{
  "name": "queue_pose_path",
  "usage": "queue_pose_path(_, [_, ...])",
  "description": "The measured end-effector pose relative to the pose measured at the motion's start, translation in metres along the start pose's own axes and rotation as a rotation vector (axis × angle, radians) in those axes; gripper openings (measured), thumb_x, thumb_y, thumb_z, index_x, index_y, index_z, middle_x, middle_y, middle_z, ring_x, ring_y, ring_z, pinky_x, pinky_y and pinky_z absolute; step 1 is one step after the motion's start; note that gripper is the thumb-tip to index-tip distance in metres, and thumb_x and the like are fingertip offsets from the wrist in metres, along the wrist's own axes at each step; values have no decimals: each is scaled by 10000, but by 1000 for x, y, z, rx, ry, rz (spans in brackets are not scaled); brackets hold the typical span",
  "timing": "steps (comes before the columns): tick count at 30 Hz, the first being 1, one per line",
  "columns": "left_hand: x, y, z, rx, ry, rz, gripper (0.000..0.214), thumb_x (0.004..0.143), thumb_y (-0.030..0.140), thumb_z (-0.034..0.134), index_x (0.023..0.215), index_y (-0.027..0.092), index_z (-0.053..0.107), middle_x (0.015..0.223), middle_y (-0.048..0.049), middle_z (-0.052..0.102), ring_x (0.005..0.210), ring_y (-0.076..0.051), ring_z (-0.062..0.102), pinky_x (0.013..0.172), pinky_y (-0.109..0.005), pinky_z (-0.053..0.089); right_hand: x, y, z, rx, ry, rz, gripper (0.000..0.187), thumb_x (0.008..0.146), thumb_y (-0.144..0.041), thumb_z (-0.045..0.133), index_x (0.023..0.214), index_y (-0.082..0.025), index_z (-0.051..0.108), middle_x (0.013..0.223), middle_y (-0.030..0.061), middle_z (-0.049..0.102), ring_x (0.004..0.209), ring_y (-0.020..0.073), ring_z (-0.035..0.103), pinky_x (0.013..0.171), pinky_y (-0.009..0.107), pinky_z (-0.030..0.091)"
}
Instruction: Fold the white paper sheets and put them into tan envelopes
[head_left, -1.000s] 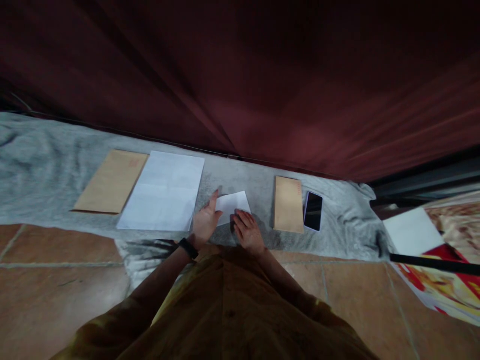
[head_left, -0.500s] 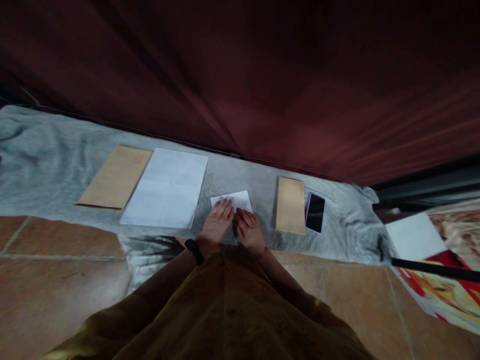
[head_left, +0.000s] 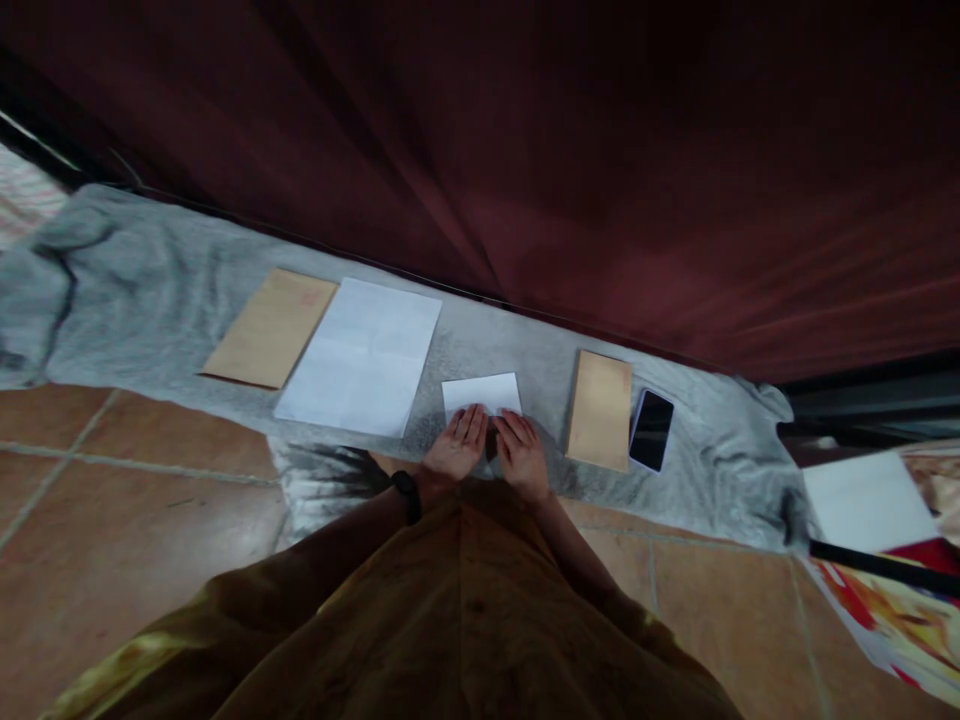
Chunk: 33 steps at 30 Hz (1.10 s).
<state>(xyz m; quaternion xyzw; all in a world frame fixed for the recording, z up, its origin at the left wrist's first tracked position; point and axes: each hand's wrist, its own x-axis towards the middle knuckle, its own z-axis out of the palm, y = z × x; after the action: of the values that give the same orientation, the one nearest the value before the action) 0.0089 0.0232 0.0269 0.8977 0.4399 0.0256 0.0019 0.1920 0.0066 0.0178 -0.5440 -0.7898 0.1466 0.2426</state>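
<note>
A small folded sheet of white paper (head_left: pixel 481 389) lies on the grey cloth right in front of me. My left hand (head_left: pixel 459 443) rests at its near left edge, fingers stretched out with the tips on the paper. Beside it, my right hand (head_left: pixel 523 458) lies with extended fingers on the near right part of the same paper. The fingertips of both hands come close together near the middle of that edge. The thumbs are hard to make out. To the left are larger white sheets (head_left: pixel 367 350) with fold creases.
A brown envelope (head_left: pixel 271 325) lies left of the large sheets. On the right are more brown envelopes (head_left: pixel 600 410), apparently stacked, and a phone (head_left: pixel 652 430). The grey cloth (head_left: pixel 720 450) covers a narrow surface before a dark red curtain (head_left: pixel 525 180). A colourful bag (head_left: pixel 892 610) stands at far right.
My left hand has drawn back from the top of the folded paper to its near edge. The paper now sits straighter, and both hands lie side by side. The whole view has shifted slightly.
</note>
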Motion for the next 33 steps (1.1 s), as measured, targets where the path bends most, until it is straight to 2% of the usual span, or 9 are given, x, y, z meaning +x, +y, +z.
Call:
queue_pose_path(8, [1, 2, 0, -5, 14, 2, 509, 944, 62, 371, 1418, 25, 554, 1488, -252, 528, 1416, -322, 494, 1162, -494, 440, 12, 6, -9, 17, 130, 250, 375, 1019, -224, 416, 1301, -159, 654, 1321, 149, 657, 1249, 274, 586, 1068, 476, 478])
queue_pose_path(15, [0, -3, -5, 21, 5, 24, 515, 946, 49, 361, 1419, 39, 563, 1495, -225, 533, 1404, -310, 511, 1145, -457, 459, 17, 4, -11, 112, 147, 343, 354, 999, -249, 448, 1272, -173, 660, 1172, 138, 675, 1045, 239, 664, 978, 401, 546])
queue_pose_path(20, [-1, -8, -11, -10, -2, 40, 523, 917, 36, 397, 1406, 64, 580, 1492, -204, 550, 1399, -291, 521, 1150, -435, 449, 11, -2, -10, 82, 143, 273, 365, 1002, -216, 443, 1293, -173, 658, 1258, 154, 659, 1206, 257, 608, 1052, 445, 515])
queue_pose_path(25, [0, -11, -14, -54, -15, 1, 523, 904, 37, 416, 1399, 61, 586, 1506, -198, 537, 1403, -279, 517, 1156, -407, 444, 13, -16, 1, 63, 33, 102, 420, 1041, -227, 396, 1405, -187, 601, 1436, 116, 602, 1355, 217, 532, 1152, 412, 453])
queue_pose_path(30, [-9, -14, -3, -82, 57, -51, 498, 981, 178, 399, 1437, 41, 544, 1532, -199, 502, 1452, -285, 453, 1203, -436, 390, 3, -24, 8, -107, -90, 7, 497, 1057, -298, 424, 1527, -141, 464, 1590, 119, 447, 1503, 241, 362, 1244, 460, 321])
queue_pose_path(33, [-19, -16, 4, -116, 111, -60, 541, 1022, 310, 380, 1477, 41, 497, 1553, -203, 469, 1486, -293, 398, 1226, -471, 352, -7, -25, 5, -165, -103, -16, 547, 1062, -358, 442, 1568, -155, 397, 1616, 117, 397, 1523, 250, 326, 1257, 479, 285])
